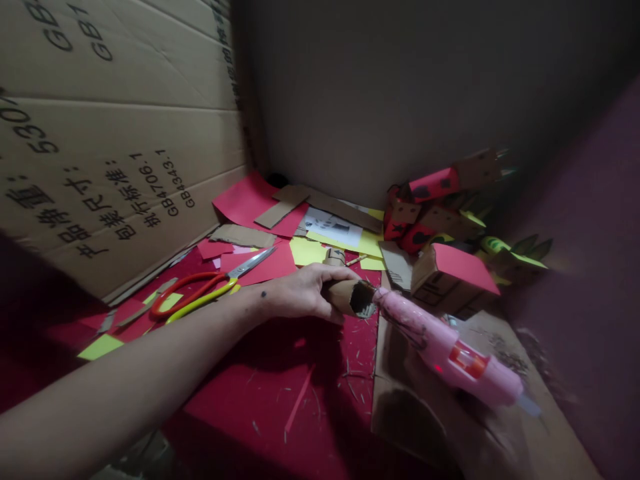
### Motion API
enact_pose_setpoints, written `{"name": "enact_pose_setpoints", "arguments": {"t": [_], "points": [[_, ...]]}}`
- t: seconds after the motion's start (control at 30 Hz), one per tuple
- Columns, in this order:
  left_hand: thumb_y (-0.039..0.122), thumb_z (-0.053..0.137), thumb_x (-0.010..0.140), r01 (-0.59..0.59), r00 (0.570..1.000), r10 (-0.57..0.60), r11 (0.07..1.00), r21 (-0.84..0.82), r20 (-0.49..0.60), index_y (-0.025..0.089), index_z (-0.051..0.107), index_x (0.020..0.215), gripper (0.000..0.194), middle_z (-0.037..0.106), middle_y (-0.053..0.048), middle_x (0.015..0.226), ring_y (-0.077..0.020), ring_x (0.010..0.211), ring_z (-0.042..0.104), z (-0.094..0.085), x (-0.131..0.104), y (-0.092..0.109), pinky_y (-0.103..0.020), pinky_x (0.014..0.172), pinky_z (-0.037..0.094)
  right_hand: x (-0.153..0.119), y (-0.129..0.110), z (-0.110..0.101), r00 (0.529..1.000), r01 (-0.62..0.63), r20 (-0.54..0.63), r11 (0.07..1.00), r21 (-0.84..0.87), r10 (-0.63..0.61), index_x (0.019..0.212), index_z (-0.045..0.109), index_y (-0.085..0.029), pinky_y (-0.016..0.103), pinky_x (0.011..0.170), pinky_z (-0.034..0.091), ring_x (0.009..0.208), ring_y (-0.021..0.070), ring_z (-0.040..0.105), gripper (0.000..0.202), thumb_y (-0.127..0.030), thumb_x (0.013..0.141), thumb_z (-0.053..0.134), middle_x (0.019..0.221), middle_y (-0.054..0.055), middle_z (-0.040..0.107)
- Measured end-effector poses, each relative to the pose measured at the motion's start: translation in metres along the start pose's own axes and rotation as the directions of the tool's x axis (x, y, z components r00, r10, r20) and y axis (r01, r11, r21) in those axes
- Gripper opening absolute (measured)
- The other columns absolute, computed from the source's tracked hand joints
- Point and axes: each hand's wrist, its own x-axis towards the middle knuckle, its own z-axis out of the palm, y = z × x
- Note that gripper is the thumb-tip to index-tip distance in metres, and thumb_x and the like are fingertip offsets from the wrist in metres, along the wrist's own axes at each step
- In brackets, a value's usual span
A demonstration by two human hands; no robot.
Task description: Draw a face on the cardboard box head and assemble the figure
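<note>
My left hand (307, 291) is closed round a brown cardboard tube (345, 295), whose hollow end faces right. In my right hand (450, 413), dim and blurred, is a pink hot glue gun (443, 340) with a small red light lit and a clear glue stick poking out of its back. The gun's nozzle is at the tube's open rim; whether it touches I cannot tell. Another short piece of cardboard tube (335, 256) shows just behind my left hand. Scissors (210, 283) with red and yellow handles lie left of that hand, blades a little apart.
A large cardboard box (125, 133) walls off the left. Red paper (240, 200), yellow paper (307, 252) and cardboard strips (283, 205) cover the back of the red table (240, 400). At right stand a red-topped cardboard box (460, 273), decorated tubes (435, 183) and a cardboard sheet (400, 380).
</note>
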Motion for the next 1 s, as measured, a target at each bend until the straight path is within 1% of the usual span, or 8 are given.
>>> {"name": "enact_pose_setpoints", "arguments": {"t": [0.17,0.33,0.5,0.63,0.87,1.0], "points": [[0.025,0.081,0.062,-0.009,1.0,0.009,1.0,0.006,-0.006,0.02,0.07,0.105,0.045,0.063,-0.002,0.094,-0.0194,0.087,0.058,0.0,0.001,-0.001,-0.035,0.082,0.046,0.003,0.002,0.002,0.999,-0.012,0.032,1.0,0.023,0.011,0.124,0.059,-0.022,0.043,0.088,0.056,0.108,0.0227,0.063,0.032,-0.036,0.095,0.06,0.128,0.009,0.061],[0.024,0.081,0.061,0.005,1.0,-0.005,1.0,0.009,0.0,0.021,0.07,0.108,0.048,0.064,-0.003,0.097,-0.0204,0.09,0.059,-0.001,0.001,-0.001,-0.035,0.084,0.046,0.004,0.001,0.004,0.998,-0.026,0.051,0.999,0.038,0.024,0.125,0.059,-0.02,0.044,0.088,0.056,0.107,0.0231,0.064,0.034,-0.036,0.095,0.06,0.127,0.009,0.061],[0.025,0.081,0.063,-0.01,1.0,0.01,1.0,0.024,-0.015,0.022,0.07,0.106,0.044,0.065,-0.002,0.095,-0.0196,0.088,0.059,-0.001,0.0,0.0,-0.036,0.085,0.046,0.005,-0.008,0.002,0.998,-0.043,0.056,0.999,0.032,0.041,0.124,0.059,-0.022,0.044,0.089,0.056,0.108,0.0232,0.063,0.033,-0.036,0.095,0.06,0.128,0.009,0.061],[0.024,0.082,0.063,-0.03,0.999,0.03,0.999,0.011,-0.01,0.022,0.071,0.105,0.043,0.065,-0.002,0.095,-0.0196,0.088,0.059,-0.001,0.001,-0.001,-0.034,0.084,0.046,0.005,-0.013,-0.001,0.997,-0.062,0.049,0.998,0.018,0.061,0.124,0.06,-0.022,0.043,0.089,0.056,0.109,0.0231,0.063,0.032,-0.035,0.095,0.06,0.128,0.009,0.061],[0.024,0.081,0.063,-0.02,1.0,0.02,0.999,0.029,-0.014,0.022,0.07,0.108,0.047,0.066,-0.004,0.1,-0.0222,0.094,0.06,-0.001,0.001,-0.003,-0.037,0.087,0.045,0.008,-0.005,0.004,0.999,-0.043,0.034,0.998,0.041,0.042,0.124,0.059,-0.022,0.043,0.089,0.056,0.108,0.0228,0.063,0.032,-0.036,0.095,0.06,0.128,0.009,0.061],[0.024,0.081,0.062,-0.014,1.0,0.015,0.999,0.048,-0.018,0.022,0.07,0.11,0.049,0.066,-0.004,0.1,-0.0226,0.094,0.06,-0.001,0.001,-0.003,-0.037,0.088,0.045,0.008,-0.002,0.005,0.999,-0.043,0.033,0.998,0.051,0.042,0.125,0.059,-0.021,0.044,0.089,0.056,0.109,0.0232,0.063,0.033,-0.036,0.095,0.06,0.129,0.009,0.06]]}}
